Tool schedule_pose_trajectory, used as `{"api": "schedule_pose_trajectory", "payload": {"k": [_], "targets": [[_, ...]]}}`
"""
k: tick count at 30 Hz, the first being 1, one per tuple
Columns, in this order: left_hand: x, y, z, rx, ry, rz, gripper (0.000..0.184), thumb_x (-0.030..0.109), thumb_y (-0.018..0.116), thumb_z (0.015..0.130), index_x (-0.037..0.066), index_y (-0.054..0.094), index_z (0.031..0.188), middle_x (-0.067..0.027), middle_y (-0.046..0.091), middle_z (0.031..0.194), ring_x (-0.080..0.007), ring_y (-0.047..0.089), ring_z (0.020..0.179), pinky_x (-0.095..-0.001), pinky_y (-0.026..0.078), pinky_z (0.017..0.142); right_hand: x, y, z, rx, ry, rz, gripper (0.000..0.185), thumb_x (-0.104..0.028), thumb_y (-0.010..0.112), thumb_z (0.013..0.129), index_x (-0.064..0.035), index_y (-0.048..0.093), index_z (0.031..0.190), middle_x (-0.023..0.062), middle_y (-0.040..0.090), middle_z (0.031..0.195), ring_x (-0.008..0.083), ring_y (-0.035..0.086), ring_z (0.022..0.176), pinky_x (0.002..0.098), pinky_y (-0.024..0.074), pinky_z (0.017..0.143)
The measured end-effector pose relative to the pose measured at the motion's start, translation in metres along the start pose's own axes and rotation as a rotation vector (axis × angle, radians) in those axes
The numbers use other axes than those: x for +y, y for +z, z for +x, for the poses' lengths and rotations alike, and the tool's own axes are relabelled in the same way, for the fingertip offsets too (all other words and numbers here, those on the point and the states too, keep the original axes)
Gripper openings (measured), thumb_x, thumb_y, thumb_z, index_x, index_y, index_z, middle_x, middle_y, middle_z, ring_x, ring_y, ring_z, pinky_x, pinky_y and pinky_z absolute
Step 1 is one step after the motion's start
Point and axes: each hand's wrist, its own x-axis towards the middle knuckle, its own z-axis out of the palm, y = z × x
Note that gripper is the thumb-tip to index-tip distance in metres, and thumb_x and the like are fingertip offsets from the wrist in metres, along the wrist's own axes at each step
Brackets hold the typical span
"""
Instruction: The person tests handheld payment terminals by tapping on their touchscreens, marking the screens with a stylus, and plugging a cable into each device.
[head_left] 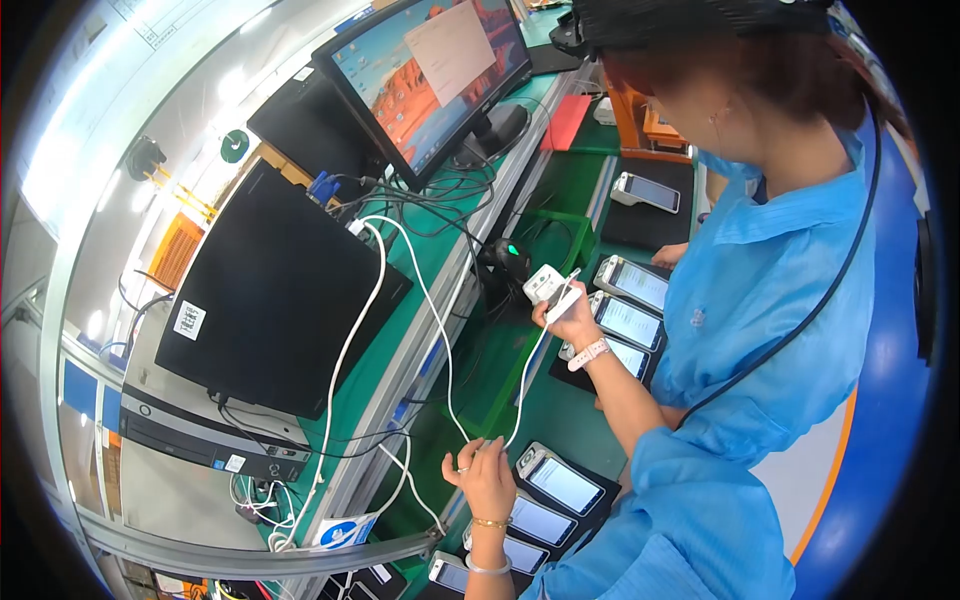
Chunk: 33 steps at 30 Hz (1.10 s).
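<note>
My right hand [572, 318], with a pink-banded watch at the wrist, is closed around a white handheld device [543, 284] seen nearly end-on. A white cable [522, 385] runs from this hand down to my left hand [484, 474]. My left fingers are bent around that cable, and bracelets circle the wrist. Below my right hand, several white handheld terminals [628, 322] with lit screens lie side by side on a black mat. More terminals [562, 484] with lit screens lie beside my left hand on the green worktop [590, 425].
A co-worker in blue [790, 270] stands close on the right, one hand [670, 256] near the terminals. Another terminal [650, 192] lies on a black mat further up. A monitor [430, 80], a black scanner [505, 258], a desktop computer [200, 435] and tangled cables line the shelf.
</note>
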Motion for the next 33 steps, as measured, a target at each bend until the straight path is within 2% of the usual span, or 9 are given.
{"api": "schedule_pose_trajectory", "payload": {"k": [4, 7, 10, 12, 14, 16, 18, 22, 33], "targets": [[-0.009, -0.008, -0.011, -0.032, -0.053, -0.04, 0.017, 0.006, 0.057, 0.082, 0.006, 0.063, 0.098, -0.0054, 0.065, 0.085, -0.0229, 0.057, 0.097, -0.0493, 0.02, 0.103, 0.049, 0.01, -0.064, 0.119, -0.302, -0.512, 0.033, -0.029, 0.06, 0.08, -0.0093, 0.052, 0.105, 0.0075, 0.056, 0.096, 0.025, 0.056, 0.084, 0.0459, 0.0475, 0.07], [-0.027, -0.018, -0.021, -0.179, -0.358, -0.343, 0.023, 0.012, 0.048, 0.087, 0.004, 0.062, 0.102, -0.0083, 0.068, 0.092, -0.0268, 0.059, 0.097, -0.0452, 0.025, 0.103, 0.08, -0.015, -0.117, 0.199, -0.365, -0.933, 0.044, -0.009, 0.06, 0.079, -0.0034, 0.04, 0.118, 0.0084, 0.053, 0.102, 0.0193, 0.054, 0.094, 0.0293, 0.0471, 0.081], [-0.025, -0.031, -0.025, -0.117, -0.41, -0.621, 0.027, 0.012, 0.051, 0.086, 0.002, 0.06, 0.109, -0.0134, 0.066, 0.1, -0.0301, 0.06, 0.095, -0.0398, 0.038, 0.095, 0.119, -0.04, -0.16, 0.026, -0.541, -1.544, 0.093, -0.019, 0.078, 0.064, 0.0029, 0.024, 0.136, 0.0168, 0.047, 0.119, 0.0263, 0.052, 0.106, 0.0354, 0.0439, 0.092], [-0.023, -0.036, -0.03, -0.155, -0.304, -0.585, 0.031, 0.01, 0.057, 0.083, 0.0, 0.059, 0.112, -0.0181, 0.063, 0.105, -0.0325, 0.06, 0.093, -0.0366, 0.046, 0.085, 0.141, -0.03, -0.183, -0.172, -0.751, -2.059, 0.096, -0.024, 0.079, 0.06, 0.0042, 0.026, 0.135, 0.0219, 0.047, 0.118, 0.034, 0.052, 0.106, 0.0382, 0.0442, 0.091], [-0.023, -0.041, -0.043, -0.234, -0.364, -0.507, 0.029, 0.0, 0.054, 0.081, -0.004, 0.058, 0.109, -0.012, 0.066, 0.099, -0.0176, 0.062, 0.093, -0.0288, 0.047, 0.084, 0.163, -0.006, -0.205, -0.2, -0.464, -2.195, 0.098, -0.026, 0.079, 0.058, 0.005, 0.027, 0.134, 0.0254, 0.047, 0.114, 0.0398, 0.05, 0.106, 0.0421, 0.0433, 0.09], [-0.024, -0.05, -0.055, -0.18, -0.356, -0.434, 0.024, 0.0, 0.056, 0.081, -0.005, 0.059, 0.104, -0.0113, 0.067, 0.093, -0.0169, 0.063, 0.084, -0.0282, 0.049, 0.076, 0.178, -0.016, -0.211, -0.283, -0.501, -2.222, 0.096, -0.025, 0.076, 0.058, 0.0046, 0.027, 0.134, 0.0238, 0.047, 0.107, 0.04, 0.051, 0.098, 0.0428, 0.0436, 0.085], [-0.023, -0.066, -0.065, -0.187, -0.488, -0.353, 0.019, 0.008, 0.063, 0.079, -0.002, 0.061, 0.095, -0.0179, 0.064, 0.088, -0.0343, 0.061, 0.084, -0.0393, 0.046, 0.076, 0.19, -0.012, -0.223, -0.33, -0.398, -2.347, 0.093, -0.024, 0.075, 0.058, 0.0041, 0.028, 0.134, 0.0216, 0.047, 0.103, 0.0369, 0.051, 0.092, 0.0426, 0.0426, 0.08], [-0.025, -0.083, -0.085, -0.206, -0.473, -0.221, 0.014, 0.008, 0.064, 0.078, -0.001, 0.061, 0.087, -0.017, 0.064, 0.076, -0.0342, 0.061, 0.075, -0.0401, 0.047, 0.069, 0.205, -0.02, -0.234, -0.578, -0.527, -2.441, 0.096, -0.024, 0.075, 0.06, 0.0043, 0.024, 0.137, 0.0205, 0.046, 0.102, 0.0353, 0.049, 0.091, 0.0413, 0.0411, 0.078], [-0.047, -0.121, -0.158, -0.123, -0.683, -0.508, 0.007, 0.002, 0.058, 0.08, -0.005, 0.062, 0.08, -0.0093, 0.064, 0.066, -0.0143, 0.061, 0.06, -0.0267, 0.047, 0.058, 0.263, -0.046, -0.267, -0.611, -0.309, -2.425, 0.096, -0.025, 0.073, 0.059, 0.0045, 0.024, 0.136, 0.021, 0.046, 0.097, 0.0361, 0.051, 0.086, 0.0416, 0.0436, 0.075]]}}
